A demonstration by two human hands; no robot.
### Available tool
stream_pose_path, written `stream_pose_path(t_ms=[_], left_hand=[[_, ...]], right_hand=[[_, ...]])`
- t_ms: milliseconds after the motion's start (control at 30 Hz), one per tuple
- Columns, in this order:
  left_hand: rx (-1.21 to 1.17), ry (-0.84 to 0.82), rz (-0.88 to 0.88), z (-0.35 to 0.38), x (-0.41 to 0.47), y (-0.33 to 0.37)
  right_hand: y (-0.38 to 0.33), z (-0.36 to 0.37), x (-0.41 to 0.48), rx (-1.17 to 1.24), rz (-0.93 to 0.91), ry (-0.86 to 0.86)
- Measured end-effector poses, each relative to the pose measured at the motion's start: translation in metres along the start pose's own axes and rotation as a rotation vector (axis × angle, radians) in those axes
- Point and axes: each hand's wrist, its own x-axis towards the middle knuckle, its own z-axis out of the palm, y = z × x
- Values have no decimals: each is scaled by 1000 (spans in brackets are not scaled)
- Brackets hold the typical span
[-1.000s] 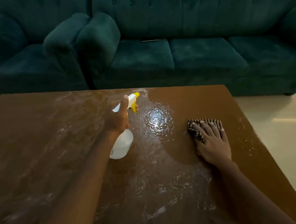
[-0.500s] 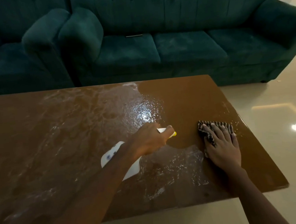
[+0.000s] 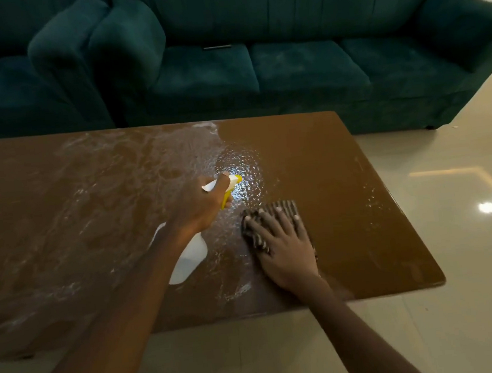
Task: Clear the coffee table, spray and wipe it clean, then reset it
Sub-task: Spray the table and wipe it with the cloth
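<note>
The brown coffee table [image 3: 341, 159] fills the middle of the head view, its left and centre streaked with wet white spray, its right part dry. My left hand [image 3: 199, 209] grips a white spray bottle [image 3: 190, 259] with a yellow nozzle and trigger, its nozzle aimed at a glistening wet patch [image 3: 238, 169]. Just right of it, my right hand [image 3: 283, 243] lies flat, fingers spread, pressing a dark striped cloth [image 3: 283, 208] onto the table top.
A dark green sofa [image 3: 287, 71] runs along the far side of the table, with a matching armchair [image 3: 19, 94] at far left. A thin flat object [image 3: 217, 47] lies on a sofa cushion. Glossy pale floor tiles [image 3: 468, 225] surround the table's right and near edges.
My left hand has lifted the spray bottle up from low near the table. My right hand and cloth have slid left, closer to the wet patch. The camera view has shifted too.
</note>
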Motion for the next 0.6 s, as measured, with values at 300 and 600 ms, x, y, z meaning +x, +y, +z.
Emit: stream_pose_path(t_ms=[300,600], left_hand=[[7,26,77,2,-5,-8],[-49,147,-6,-5,-25,1]], right_hand=[[107,-4,-61,-71,125,33],[22,4,-18,-8,-88,4]])
